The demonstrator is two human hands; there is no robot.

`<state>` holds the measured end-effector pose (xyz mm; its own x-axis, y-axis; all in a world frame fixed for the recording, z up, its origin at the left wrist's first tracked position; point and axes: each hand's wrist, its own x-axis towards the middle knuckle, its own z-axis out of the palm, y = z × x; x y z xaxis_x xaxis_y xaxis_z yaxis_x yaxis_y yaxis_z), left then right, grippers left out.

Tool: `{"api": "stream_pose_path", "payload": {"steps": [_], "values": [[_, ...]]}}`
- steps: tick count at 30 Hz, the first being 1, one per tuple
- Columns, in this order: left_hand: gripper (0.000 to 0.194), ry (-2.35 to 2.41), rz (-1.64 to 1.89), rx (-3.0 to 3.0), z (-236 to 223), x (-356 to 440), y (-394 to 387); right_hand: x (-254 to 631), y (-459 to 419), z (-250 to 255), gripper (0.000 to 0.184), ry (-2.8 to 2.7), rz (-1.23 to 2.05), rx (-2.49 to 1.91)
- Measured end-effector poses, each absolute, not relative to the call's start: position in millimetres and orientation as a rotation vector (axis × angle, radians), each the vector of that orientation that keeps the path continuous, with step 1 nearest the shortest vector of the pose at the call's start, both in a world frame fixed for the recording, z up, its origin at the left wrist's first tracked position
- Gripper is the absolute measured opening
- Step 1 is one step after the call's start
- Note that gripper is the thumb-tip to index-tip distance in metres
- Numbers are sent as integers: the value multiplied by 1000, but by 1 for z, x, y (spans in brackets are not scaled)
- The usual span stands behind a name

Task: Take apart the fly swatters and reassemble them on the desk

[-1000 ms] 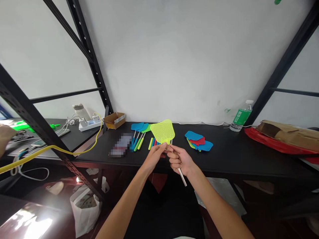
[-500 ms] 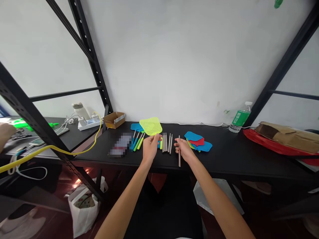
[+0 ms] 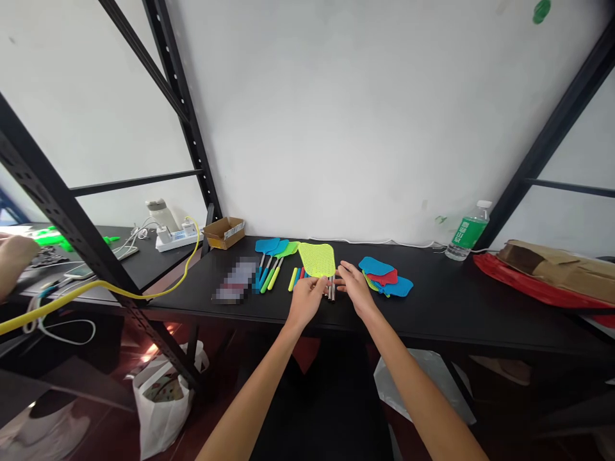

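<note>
Desk (image 3: 480, 307), left: the swatters (image 3: 273, 266); a box (image 3: 225, 233) is behind them, more to left.
Desk, middle: the handles (image 3: 293, 279); to their right, the rods (image 3: 332, 295), between the hands (image 3: 307, 302).
Desk, right: the swatter heads (image 3: 384, 277); farther right, a bottle (image 3: 467, 232).

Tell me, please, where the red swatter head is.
In the head view, the red swatter head lies just right of the right hand, among blue heads.

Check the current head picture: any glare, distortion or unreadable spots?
Head view: wide-angle stretch seems to slant the black metal shelf posts; head view: bright glare on the dark red floor, lower left; head view: a pixelated patch hides detail on the black tabletop, though the yellow-green perforated swatter head reads fairly clearly.
</note>
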<state>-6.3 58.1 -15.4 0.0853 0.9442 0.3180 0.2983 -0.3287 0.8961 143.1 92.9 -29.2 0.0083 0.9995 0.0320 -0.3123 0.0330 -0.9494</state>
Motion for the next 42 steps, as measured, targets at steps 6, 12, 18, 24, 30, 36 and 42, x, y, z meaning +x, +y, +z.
{"api": "stream_pose_path", "payload": {"steps": [6,12,18,24,30,36,42], "values": [[48,1457,1040,2098,-7,-20,57,184,91,-23,66,-1180,892,-1144],[33,2332,757,2141,-12,-91,76,254,95,-17,47,-1394,267,-1710],[33,2531,490,2227,-23,-97,84,253,83,-24,44,-1532,-24,-2063],[38,2490,503,2341,-11,-84,75,238,71,-16,35,-1498,-57,-1831],[37,2266,755,2524,3,-26,35,175,62,-4,22,-1153,1108,-1120],[30,1860,786,2668,-17,26,0,143,70,7,17,-387,1602,-617],[45,1547,897,2225,-19,33,-14,153,71,8,24,-346,1581,-534]]}}
